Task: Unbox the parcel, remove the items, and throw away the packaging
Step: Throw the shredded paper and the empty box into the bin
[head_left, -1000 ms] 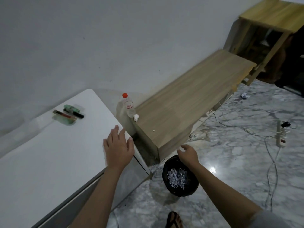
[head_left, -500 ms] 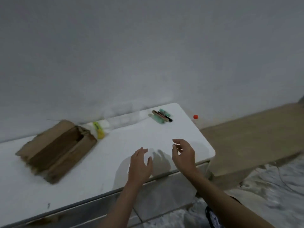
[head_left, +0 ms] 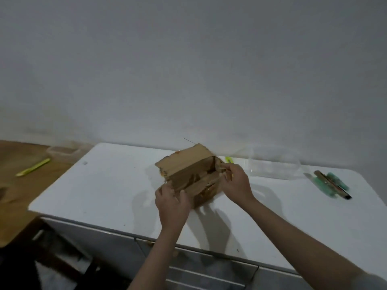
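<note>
arms: bare forearms | hands [head_left: 172, 206]: ungloved | right sleeve [head_left: 374, 283]: grey

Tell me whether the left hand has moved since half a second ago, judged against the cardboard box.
Yes. The left hand, which hovered over the white table well to the right of the cardboard box, now grips the box's near left end.

A: Any writing to call on the cardboard box [head_left: 188, 174]?
B: Nothing legible, its torn brown faces are bare.
A: And the pens [head_left: 328, 185] right of the box?
B: Too blurred to read.
</note>
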`<action>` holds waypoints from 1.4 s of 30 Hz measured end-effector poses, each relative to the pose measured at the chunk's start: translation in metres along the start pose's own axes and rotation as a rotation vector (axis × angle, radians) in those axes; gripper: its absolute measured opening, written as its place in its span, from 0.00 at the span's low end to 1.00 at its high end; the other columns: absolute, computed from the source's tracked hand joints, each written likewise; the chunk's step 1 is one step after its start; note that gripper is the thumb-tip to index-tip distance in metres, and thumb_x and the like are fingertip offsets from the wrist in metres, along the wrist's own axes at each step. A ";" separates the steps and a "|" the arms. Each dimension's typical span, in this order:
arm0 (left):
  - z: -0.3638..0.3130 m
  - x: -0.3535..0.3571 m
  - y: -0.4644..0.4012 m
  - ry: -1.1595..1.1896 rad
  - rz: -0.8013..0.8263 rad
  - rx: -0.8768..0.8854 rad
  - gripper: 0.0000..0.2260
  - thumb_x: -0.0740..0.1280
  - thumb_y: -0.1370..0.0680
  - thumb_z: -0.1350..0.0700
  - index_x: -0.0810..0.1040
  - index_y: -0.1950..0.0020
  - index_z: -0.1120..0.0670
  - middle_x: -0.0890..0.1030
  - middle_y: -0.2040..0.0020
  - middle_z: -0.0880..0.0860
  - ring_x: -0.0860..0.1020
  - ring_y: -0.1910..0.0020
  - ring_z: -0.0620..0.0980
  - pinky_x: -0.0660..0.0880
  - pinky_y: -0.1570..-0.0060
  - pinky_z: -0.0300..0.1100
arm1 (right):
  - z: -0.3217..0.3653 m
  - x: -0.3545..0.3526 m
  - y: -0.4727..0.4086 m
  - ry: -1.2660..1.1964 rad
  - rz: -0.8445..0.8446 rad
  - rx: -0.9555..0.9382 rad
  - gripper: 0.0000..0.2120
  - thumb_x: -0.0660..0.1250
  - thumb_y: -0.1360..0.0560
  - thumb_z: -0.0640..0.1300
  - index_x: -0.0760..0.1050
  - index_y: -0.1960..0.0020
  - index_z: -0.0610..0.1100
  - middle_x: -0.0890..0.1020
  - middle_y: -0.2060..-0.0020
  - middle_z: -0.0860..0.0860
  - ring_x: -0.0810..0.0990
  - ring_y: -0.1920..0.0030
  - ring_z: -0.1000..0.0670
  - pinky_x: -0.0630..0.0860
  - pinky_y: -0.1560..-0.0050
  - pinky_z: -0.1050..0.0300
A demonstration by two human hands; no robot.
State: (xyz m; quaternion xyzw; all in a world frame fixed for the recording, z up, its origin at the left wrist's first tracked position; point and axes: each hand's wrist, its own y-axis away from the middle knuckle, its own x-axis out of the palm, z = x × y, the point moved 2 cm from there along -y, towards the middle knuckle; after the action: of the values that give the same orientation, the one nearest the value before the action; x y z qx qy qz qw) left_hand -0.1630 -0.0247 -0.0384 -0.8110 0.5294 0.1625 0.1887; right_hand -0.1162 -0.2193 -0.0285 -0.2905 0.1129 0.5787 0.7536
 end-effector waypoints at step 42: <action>0.041 0.004 -0.014 -0.077 0.400 -0.051 0.25 0.63 0.22 0.55 0.61 0.26 0.46 0.74 0.33 0.49 0.73 0.37 0.52 0.69 0.41 0.42 | -0.039 -0.011 0.006 -0.024 0.410 0.274 0.27 0.74 0.32 0.49 0.70 0.36 0.55 0.74 0.40 0.56 0.73 0.40 0.52 0.72 0.39 0.54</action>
State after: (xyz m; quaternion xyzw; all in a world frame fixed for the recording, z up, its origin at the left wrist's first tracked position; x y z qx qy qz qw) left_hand -0.1509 -0.0027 -0.0745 -0.6875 0.6680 0.2410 0.1519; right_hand -0.1187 -0.2494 -0.0563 -0.1498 0.2378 0.7024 0.6539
